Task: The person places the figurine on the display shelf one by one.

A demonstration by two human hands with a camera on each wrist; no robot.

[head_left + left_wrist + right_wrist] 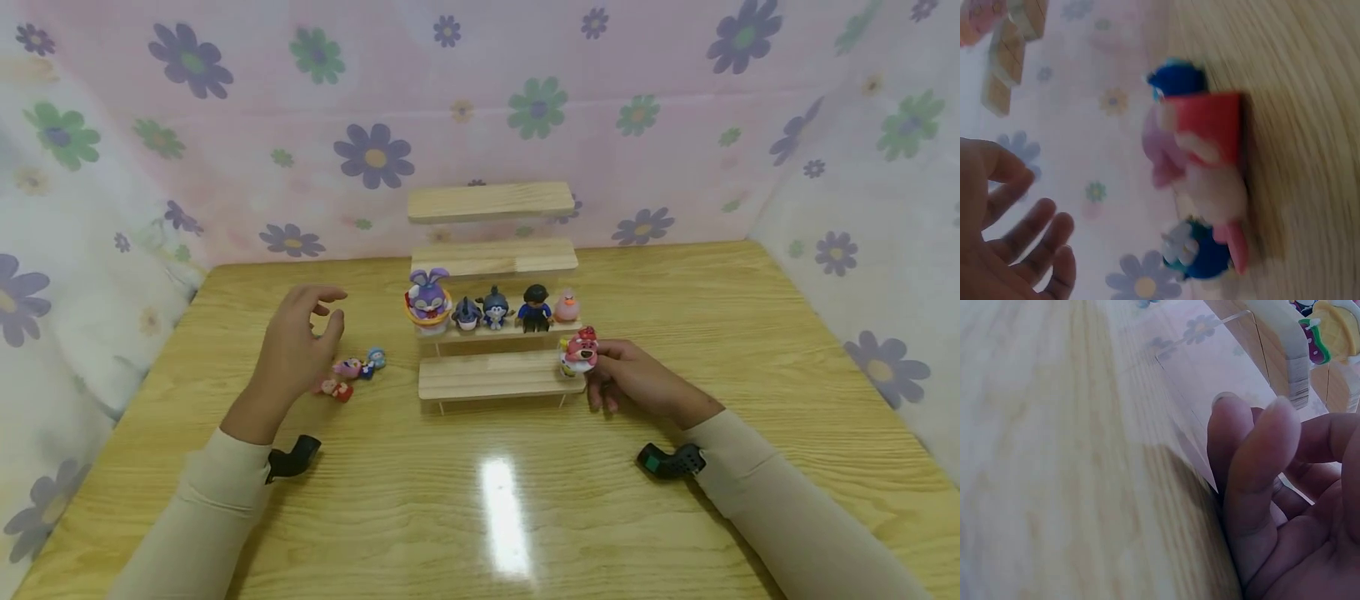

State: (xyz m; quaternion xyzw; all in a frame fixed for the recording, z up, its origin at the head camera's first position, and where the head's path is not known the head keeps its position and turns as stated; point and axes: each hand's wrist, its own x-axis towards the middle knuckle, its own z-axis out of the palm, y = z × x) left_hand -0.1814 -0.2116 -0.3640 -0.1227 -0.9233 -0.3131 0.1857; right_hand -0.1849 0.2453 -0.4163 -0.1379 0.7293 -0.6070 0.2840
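My right hand [637, 375] pinches a pink-red bear figurine [581, 353] by its side, at the right end of the lowest wooden shelf [487, 377]. In the right wrist view its lower fingers [1260, 456] curl beside the stand, close to the table. On the left, my left hand [296, 342] hovers with fingers loosely bent and holds nothing. Below and beside it several small figurines lie on the table, among them a red-and-pink one [336, 389], a purple-and-pink one [349, 368] and a light blue one [377, 357].
A four-tier wooden stand, its top shelf [491, 202] at the back, stands mid-table. Its second-lowest tier bears a purple rabbit [429, 302], a dark-haired figure in blue [535, 310], a pink bird-like figure [567, 306] and others. Flowered cloth [450, 83] hangs behind.
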